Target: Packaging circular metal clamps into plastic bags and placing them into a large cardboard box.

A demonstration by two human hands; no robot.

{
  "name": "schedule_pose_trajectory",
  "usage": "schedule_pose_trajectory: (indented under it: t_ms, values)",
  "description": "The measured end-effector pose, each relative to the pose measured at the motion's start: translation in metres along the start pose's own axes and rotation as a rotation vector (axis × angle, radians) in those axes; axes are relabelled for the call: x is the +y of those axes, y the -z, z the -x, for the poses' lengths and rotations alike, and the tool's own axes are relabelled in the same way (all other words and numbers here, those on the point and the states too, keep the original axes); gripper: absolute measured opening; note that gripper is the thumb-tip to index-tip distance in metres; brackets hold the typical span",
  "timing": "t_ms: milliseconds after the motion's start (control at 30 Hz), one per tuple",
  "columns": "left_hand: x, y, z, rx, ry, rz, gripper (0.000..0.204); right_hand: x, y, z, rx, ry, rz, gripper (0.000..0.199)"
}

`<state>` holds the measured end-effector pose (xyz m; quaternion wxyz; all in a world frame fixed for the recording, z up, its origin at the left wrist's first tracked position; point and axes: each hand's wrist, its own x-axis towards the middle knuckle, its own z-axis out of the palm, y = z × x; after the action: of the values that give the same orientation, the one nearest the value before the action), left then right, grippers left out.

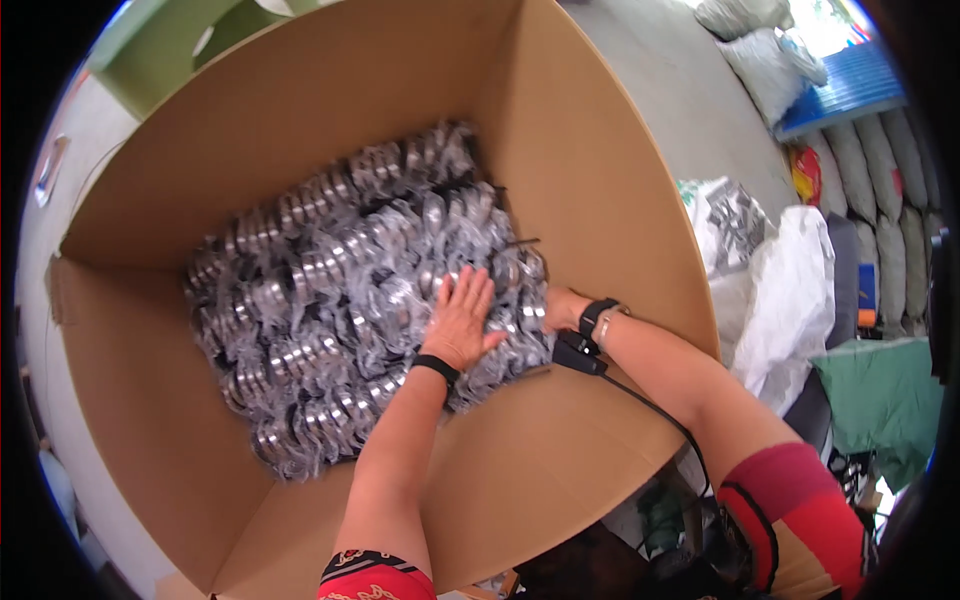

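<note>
Inside a large open cardboard box (600,200), rows of shiny, round-edged metal pieces in crinkled clear plastic (315,270) stand packed side by side. My left hand (463,318) lies palm down on the wrapped pieces toward the right of the rows, fingers stretched out. Down between the right end of the rows and the box wall reaches my right hand (563,308). Its fingers are mostly hidden, so whether they grip a piece does not show. Both wrists wear black bands, and a small black device with a cable (578,358) hangs by the right wrist.
The box's tall walls surround both hands. Beyond its right side are white sacks (795,290), a green cloth (880,400) and stacked filled bags (880,165). A green plastic object (165,50) stands behind the far left wall.
</note>
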<state>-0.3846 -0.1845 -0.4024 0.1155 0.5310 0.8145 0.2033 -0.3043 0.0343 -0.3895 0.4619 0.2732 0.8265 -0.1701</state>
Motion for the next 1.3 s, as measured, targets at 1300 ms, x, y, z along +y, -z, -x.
schedule_pose_trajectory:
  t_ms: [1300]
  values:
    - [-0.006, 0.018, 0.102, -0.232, -0.156, -0.11, 0.069, -0.066, -0.01, 0.059, 0.195, 0.813, 0.78, 0.085]
